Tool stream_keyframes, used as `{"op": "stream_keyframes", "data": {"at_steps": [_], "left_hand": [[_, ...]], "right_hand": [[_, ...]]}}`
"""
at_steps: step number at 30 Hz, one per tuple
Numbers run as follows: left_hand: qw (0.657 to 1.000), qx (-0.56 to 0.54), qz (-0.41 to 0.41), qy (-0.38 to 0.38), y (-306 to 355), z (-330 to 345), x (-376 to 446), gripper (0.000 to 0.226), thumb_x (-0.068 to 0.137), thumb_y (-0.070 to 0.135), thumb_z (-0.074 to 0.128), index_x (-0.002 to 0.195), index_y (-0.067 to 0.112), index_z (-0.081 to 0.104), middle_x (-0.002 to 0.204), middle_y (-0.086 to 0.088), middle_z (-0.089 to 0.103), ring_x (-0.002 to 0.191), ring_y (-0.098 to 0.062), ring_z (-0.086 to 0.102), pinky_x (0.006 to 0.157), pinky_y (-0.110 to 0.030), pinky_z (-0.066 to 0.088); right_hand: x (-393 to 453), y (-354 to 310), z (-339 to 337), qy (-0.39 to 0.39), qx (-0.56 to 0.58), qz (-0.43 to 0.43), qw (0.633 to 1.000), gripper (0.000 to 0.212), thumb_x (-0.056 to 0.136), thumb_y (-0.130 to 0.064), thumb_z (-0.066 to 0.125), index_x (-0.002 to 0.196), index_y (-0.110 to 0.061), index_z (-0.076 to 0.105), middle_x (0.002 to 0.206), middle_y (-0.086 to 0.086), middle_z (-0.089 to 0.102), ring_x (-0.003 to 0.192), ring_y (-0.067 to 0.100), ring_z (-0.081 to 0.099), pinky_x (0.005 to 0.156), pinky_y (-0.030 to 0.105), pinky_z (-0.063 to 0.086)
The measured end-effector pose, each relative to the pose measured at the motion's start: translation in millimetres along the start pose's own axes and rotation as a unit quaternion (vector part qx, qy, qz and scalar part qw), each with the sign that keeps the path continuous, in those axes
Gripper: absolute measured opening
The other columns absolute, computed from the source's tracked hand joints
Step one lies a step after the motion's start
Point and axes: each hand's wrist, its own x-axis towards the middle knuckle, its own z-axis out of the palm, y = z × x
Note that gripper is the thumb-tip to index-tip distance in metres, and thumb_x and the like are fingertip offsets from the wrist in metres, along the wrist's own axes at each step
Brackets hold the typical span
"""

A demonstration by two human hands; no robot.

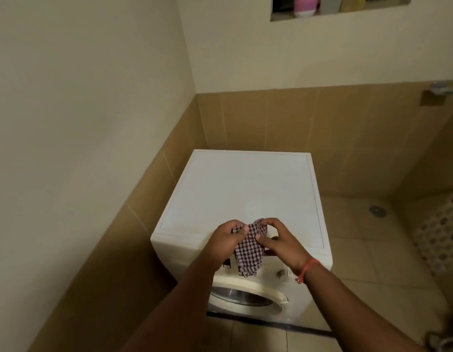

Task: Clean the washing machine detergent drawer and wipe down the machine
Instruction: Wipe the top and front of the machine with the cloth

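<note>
Overhead, a recessed wall niche (pixel 339 15) holds bottles: a pink bottle (pixel 305 5) at left, then a grey one and a yellowish one, all cut off by the top edge. Wall below is cream plaster, then tan tiles (pixel 271 118) from mid-height down. A small metal fitting (pixel 438 89) sits on the tile line at far right. Floor is tiled beige with a round floor drain (pixel 377 210) right of the machine; a patterned mat or basket, too blurred to identify, lies at the right edge.

White front-loading washing machine (pixel 240 189) stands in the corner, left side close to the tiled wall, back near the rear wall. Its top panel carries nothing but the hands' shadow. Round door (pixel 245 293) is closed; drum contents not visible. Control knob (pixel 280 273) shows on the front panel. Detergent drawer area is hidden behind the left forearm and the cloth; cannot tell whether it is in or out.

Checked cloth (pixel 249 246), dark red and white, is bunched over the front edge of the machine top and hangs down across the control panel. Left hand (pixel 226 238) grips its upper left part, fingers curled, thumb pressed on the fabric. Right hand (pixel 280 240) pinches the upper right part between thumb and bent fingers. A red thread bracelet (pixel 307 269) circles the right wrist.
</note>
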Motion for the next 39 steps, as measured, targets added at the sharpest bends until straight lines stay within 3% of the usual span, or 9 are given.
{"op": "stream_keyframes", "data": {"at_steps": [4, 6, 8, 11, 15, 21, 29, 33, 39], "left_hand": [[0.998, -0.031, -0.005, -0.062, 15, -8, -4, 0.018, 0.095, 0.036, 0.063, 0.097, 0.018, 0.069, 0.100, -0.007, 0.074, 0.096, -0.023, 0.070, 0.088, -0.045, 0.055], [0.996, -0.045, -0.007, -0.081, 19, -14, -3, 0.018, 0.094, 0.037, 0.063, 0.096, 0.020, 0.069, 0.101, -0.007, 0.074, 0.096, -0.024, 0.070, 0.088, -0.045, 0.055], [0.995, -0.066, -0.003, -0.078, 21, -20, 0, 0.018, 0.093, 0.037, 0.065, 0.097, 0.020, 0.070, 0.103, -0.008, 0.074, 0.098, -0.026, 0.069, 0.088, -0.047, 0.054], [0.993, -0.101, 0.003, -0.056, 23, -34, 4, 0.021, 0.083, 0.040, 0.071, 0.096, 0.024, 0.073, 0.109, -0.006, 0.072, 0.108, -0.027, 0.066, 0.094, -0.048, 0.053], [0.988, -0.150, -0.008, -0.022, 22, -46, 10, 0.031, 0.081, 0.036, 0.076, 0.107, 0.020, 0.070, 0.112, -0.005, 0.072, 0.111, -0.024, 0.065, 0.102, -0.051, 0.049], [0.965, -0.253, -0.035, -0.057, 16, -63, 20, 0.040, 0.083, -0.005, 0.071, 0.119, 0.009, 0.060, 0.108, -0.012, 0.073, 0.101, -0.026, 0.070, 0.079, -0.040, 0.057], [0.964, -0.258, -0.037, -0.052, 3, -76, 31, 0.025, 0.085, -0.002, 0.070, 0.105, 0.012, 0.068, 0.100, -0.006, 0.076, 0.094, -0.019, 0.072, 0.075, -0.034, 0.057], [0.965, -0.251, -0.055, -0.057, 2, -75, 33, 0.022, 0.088, 0.003, 0.070, 0.106, 0.015, 0.070, 0.099, -0.007, 0.076, 0.094, -0.021, 0.072, 0.073, -0.035, 0.059], [0.992, -0.110, 0.012, -0.053, 12, -59, 32, 0.022, 0.095, 0.022, 0.064, 0.114, 0.032, 0.067, 0.114, 0.000, 0.070, 0.108, -0.017, 0.065, 0.094, -0.048, 0.054]], "right_hand": [[2, -27, -24, -0.080, -0.113, 0.009, 0.990, 0.073, 0.087, -0.032, 0.073, 0.147, -0.043, 0.033, 0.132, -0.013, 0.050, 0.096, 0.014, 0.066, 0.074, 0.021, 0.052], [4, -34, -29, -0.090, -0.145, 0.022, 0.985, 0.066, 0.083, -0.040, 0.076, 0.141, -0.042, 0.045, 0.127, -0.006, 0.058, 0.095, 0.013, 0.062, 0.079, 0.026, 0.050], [5, -38, -29, -0.086, -0.095, 0.039, 0.991, 0.050, 0.079, -0.034, 0.079, 0.125, -0.023, 0.063, 0.116, 0.004, 0.068, 0.098, 0.018, 0.063, 0.089, 0.035, 0.052], [4, -38, -20, -0.058, 0.028, 0.069, 0.996, 0.042, 0.080, -0.018, 0.077, 0.111, 0.006, 0.064, 0.108, 0.018, 0.070, 0.102, 0.028, 0.067, 0.103, 0.050, 0.048], [0, -37, 4, 0.006, 0.162, 0.091, 0.983, 0.025, 0.089, -0.017, 0.068, 0.109, -0.004, 0.060, 0.111, 0.019, 0.068, 0.105, 0.032, 0.064, 0.094, 0.053, 0.052], [-4, -49, 37, 0.137, 0.257, 0.063, 0.955, 0.033, 0.089, -0.007, 0.068, 0.119, -0.001, 0.057, 0.114, 0.026, 0.068, 0.103, 0.040, 0.068, 0.089, 0.050, 0.056], [-13, -55, 56, 0.127, 0.291, 0.113, 0.942, 0.030, 0.085, 0.014, 0.060, 0.115, 0.014, 0.058, 0.116, 0.028, 0.067, 0.105, 0.038, 0.067, 0.088, 0.042, 0.057], [-13, -56, 59, 0.210, 0.277, 0.102, 0.932, 0.031, 0.087, 0.014, 0.057, 0.117, 0.006, 0.058, 0.115, 0.028, 0.067, 0.104, 0.041, 0.067, 0.090, 0.050, 0.055], [-24, -63, 51, 0.240, 0.224, 0.057, 0.943, 0.032, 0.097, 0.005, 0.044, 0.116, -0.013, 0.063, 0.116, 0.017, 0.067, 0.106, 0.039, 0.064, 0.086, 0.061, 0.054]]}}
